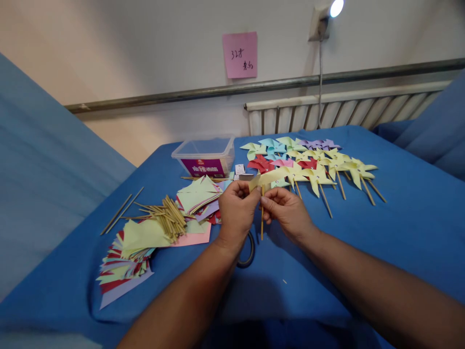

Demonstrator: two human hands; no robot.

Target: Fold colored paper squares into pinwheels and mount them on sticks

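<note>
Yellow pinwheel (271,178) pinched on its stick (262,218) by our left hand (237,206) and right hand (286,209) — finished pinwheels (316,162) at one o'clock, paper squares (127,259) and loose sticks (170,218) at nine left.

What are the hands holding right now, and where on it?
Both hands grip a yellow paper pinwheel: left hand pinches the paper near its centre, right hand holds the top of its wooden stick.

two bare forearms, no sleeves, left hand (237,208), right hand (286,213), no rings/watch
</note>
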